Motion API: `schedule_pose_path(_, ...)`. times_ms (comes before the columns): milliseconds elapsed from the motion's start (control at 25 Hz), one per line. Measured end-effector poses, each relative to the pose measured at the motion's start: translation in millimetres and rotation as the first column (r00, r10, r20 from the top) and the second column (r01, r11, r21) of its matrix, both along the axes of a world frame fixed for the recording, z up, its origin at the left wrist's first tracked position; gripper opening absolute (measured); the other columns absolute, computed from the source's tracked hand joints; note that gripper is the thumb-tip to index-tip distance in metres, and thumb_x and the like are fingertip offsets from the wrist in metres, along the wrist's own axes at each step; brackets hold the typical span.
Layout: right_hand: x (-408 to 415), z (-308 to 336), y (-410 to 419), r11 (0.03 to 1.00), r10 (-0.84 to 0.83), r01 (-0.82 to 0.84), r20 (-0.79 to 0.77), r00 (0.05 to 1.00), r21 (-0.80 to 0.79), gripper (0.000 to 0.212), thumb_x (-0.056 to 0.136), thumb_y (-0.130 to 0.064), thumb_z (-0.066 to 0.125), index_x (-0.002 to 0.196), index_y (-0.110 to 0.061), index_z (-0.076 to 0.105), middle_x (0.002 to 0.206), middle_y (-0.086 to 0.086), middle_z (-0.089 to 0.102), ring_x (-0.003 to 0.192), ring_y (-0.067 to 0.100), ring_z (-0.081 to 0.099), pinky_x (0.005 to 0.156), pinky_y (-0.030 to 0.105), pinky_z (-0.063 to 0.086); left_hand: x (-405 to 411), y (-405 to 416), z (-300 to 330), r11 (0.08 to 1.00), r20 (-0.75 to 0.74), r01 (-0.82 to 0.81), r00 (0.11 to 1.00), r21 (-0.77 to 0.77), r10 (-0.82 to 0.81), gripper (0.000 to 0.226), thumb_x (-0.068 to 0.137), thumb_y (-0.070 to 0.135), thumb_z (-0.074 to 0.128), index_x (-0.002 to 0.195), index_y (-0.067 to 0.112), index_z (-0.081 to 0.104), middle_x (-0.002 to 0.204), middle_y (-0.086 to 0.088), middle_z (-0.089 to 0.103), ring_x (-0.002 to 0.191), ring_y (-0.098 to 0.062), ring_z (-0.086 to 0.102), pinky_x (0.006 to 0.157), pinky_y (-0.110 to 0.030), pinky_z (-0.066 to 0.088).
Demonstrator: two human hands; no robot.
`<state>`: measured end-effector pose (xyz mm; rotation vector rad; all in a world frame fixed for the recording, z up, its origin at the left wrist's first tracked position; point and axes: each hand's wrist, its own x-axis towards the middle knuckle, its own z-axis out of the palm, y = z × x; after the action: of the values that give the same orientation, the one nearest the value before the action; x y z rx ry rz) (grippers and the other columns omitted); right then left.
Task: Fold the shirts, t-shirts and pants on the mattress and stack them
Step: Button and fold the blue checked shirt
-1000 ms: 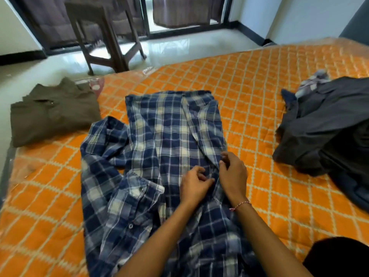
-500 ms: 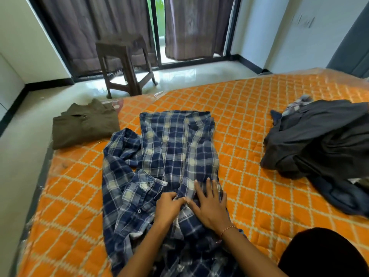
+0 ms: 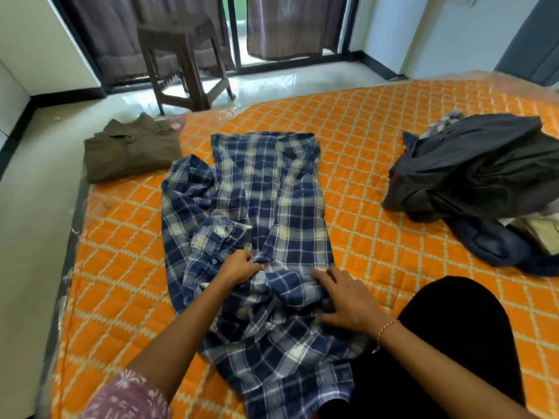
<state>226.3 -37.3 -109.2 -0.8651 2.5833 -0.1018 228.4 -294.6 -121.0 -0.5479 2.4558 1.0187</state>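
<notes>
Fabric of the blue-and-white plaid button shirt [image 3: 260,207] is bunched under your left hand [image 3: 240,267], whose curled fingers pinch a fold near the middle of the garment, while your right hand [image 3: 348,300] lies flat on the crumpled lower part with fingers straight and spread, holding nothing. The shirt lies lengthwise on the orange quilted mattress [image 3: 378,164], one sleeve rumpled out to its left side. A folded olive-brown shirt [image 3: 133,149] sits at the mattress's far left corner, well apart, and an unfolded heap of dark grey and navy clothes [image 3: 484,176] lies at your right.
</notes>
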Motion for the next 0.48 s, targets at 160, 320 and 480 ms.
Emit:
schedule_pose_path(160,7,15,14,0.987,0.144,-0.139,-0.068,0.987,0.08,0.022,0.09,-0.012,0.046,0.111,-0.019,0.045,0.113,0.001,0.054,0.094,0.024,0.058,0.067,0.035,0.042,5,-5,6,0.982,0.101,0.184,0.979,-0.045,-0.178,0.049,0.09,0.034,0.063,0.057,0.013,0.034,0.055,-0.002,0.025,0.047,-0.013,0.024,0.048,-0.027,0.019)
schedule_pose_path(320,29,26,3,0.911,0.347,-0.37,0.15,0.926,0.179,0.037,0.087,-0.018,0.054,0.124,-0.022,0.049,0.116,0.009,0.06,0.103,0.03,0.058,0.069,0.032,0.038,0,-20,16,0.937,0.125,0.28,0.958,-0.206,-0.259,0.045,0.086,0.047,0.064,0.078,0.003,0.058,0.06,-0.001,0.038,0.056,-0.015,0.037,0.054,-0.028,0.03)
schedule_pose_path(480,34,48,-20,0.872,0.362,-0.438,0.316,0.877,0.218,0.045,0.085,-0.032,0.066,0.128,-0.028,0.056,0.115,0.005,0.065,0.1,0.024,0.061,0.077,0.031,0.046,10,-29,14,0.961,-0.01,0.275,0.961,-0.035,-0.276,0.047,0.088,0.055,0.054,0.084,0.008,0.059,0.068,-0.005,0.047,0.063,-0.018,0.045,0.061,-0.027,0.035)
